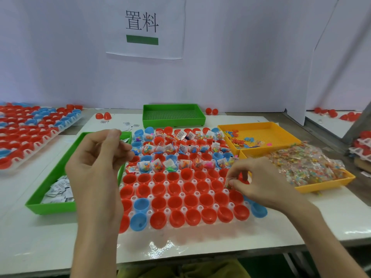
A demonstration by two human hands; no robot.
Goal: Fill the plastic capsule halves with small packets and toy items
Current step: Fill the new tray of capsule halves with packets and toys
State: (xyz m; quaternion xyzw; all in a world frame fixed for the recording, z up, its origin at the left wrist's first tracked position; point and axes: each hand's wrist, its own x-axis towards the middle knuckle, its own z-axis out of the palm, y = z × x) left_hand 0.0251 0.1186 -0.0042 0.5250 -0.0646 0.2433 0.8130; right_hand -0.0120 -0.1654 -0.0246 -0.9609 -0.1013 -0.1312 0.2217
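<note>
**A:** Where do the capsule halves sit, and why like that?

**B:** They stand mouth-up in a clear holder tray at the centre of the table. The upright cups let a person drop things straight in. The rows toward twelve o'clock already carry clear packets and small toys; the rows toward six o'clock look empty.

**A:** And the hands?

**B:** The right hand hovers at the tray's three o'clock edge, at the first empty row. Its fingertips are pinched on a small clear packet, seemingly about to lower it into a red half. The left hand is raised at nine o'clock, thumb and forefinger closed together. Whether anything lies between them cannot be told.

**A:** What surrounds the tray?

**B:** At nine o'clock, a green tray of white packets, partly behind the left hand. At three o'clock, a yellow tray heaped with colourful bead packets. Beyond it, toward one o'clock, a second yellow tray holds loose toys. An empty green bin stands at twelve o'clock.

**A:** Anything in the way?

**B:** Not much. The supplies lie just beside each hand. The raised left forearm hides the tray's nine o'clock column, so those cups cannot be judged.
</note>
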